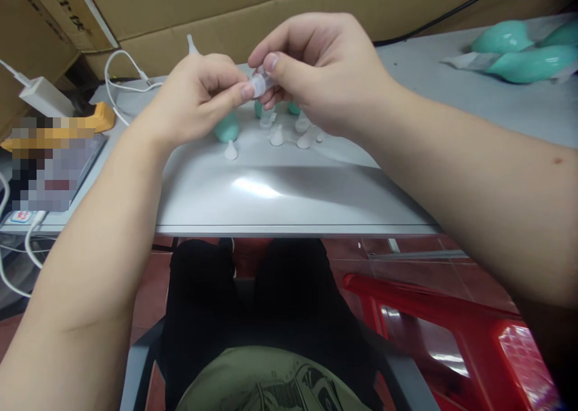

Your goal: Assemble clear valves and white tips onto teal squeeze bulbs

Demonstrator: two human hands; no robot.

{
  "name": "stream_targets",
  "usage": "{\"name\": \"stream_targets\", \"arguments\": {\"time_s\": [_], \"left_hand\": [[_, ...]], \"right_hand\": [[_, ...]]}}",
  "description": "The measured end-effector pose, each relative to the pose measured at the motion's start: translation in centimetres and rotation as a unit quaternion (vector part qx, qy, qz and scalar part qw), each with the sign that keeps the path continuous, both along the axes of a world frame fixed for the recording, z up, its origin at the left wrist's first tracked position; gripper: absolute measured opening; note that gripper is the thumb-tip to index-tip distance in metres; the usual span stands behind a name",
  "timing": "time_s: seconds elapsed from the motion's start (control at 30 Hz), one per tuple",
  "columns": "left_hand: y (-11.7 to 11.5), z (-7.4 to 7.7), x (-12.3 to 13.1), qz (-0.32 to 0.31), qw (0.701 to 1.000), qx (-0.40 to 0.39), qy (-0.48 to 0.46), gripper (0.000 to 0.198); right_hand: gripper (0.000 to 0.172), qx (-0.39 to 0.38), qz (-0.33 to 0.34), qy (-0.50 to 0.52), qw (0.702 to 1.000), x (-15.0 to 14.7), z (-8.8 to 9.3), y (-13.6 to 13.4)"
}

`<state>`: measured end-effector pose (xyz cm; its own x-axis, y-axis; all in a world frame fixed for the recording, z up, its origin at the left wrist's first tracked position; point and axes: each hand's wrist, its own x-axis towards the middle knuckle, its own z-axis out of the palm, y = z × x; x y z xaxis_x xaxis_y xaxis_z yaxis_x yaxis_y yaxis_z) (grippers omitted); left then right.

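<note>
Above the grey table (203,200), both hands meet at a small clear plastic piece (259,85). My left hand (198,98) pinches its left end between thumb and fingers. The thumb and fingers of my right hand (325,68) grip its other end. A thin translucent tip (191,44) sticks up behind my left hand; its lower part is hidden. Below the hands stand a teal rounded object (227,128), a white cone-shaped piece (230,151), another white cone (276,135) and a third one (303,141). Clear pieces (266,119) with teal parts are partly hidden behind the fingers.
Teal rounded objects in clear wrapping (533,62) lie at the back right. On the left are a white adapter (47,96), white cables and a blurred flat item (58,182). Cardboard (226,14) lines the back. A red stool (428,302) stands below right.
</note>
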<state>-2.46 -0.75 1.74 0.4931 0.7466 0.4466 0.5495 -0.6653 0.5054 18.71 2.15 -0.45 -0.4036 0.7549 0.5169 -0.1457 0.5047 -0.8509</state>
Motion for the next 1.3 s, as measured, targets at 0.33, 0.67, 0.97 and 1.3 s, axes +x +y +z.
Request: {"name": "stream_targets", "arguments": {"time_s": [0.33,0.67,0.97,1.3], "left_hand": [[-0.4,0.2,0.2,0.006,1.0,0.005,0.014,0.029],[-0.2,-0.3,0.1,0.003,0.999,0.031,-0.029,0.033],[-0.3,0.0,0.0,0.03,0.999,0.034,0.012,0.022],[-0.5,0.2,0.2,-0.012,1.0,0.002,-0.004,0.025]], "right_hand": [[0.017,-0.03,0.019,0.041,0.999,0.0,-0.8,0.5],[0.045,-0.051,-0.011,0.073,0.996,0.0,-1.0,0.9],[0.04,-0.05,-0.004,0.042,0.998,0.2,-0.5,0.5],[0.043,-0.002,-0.048,0.017,0.999,0.1,-0.1,-0.3]]}}
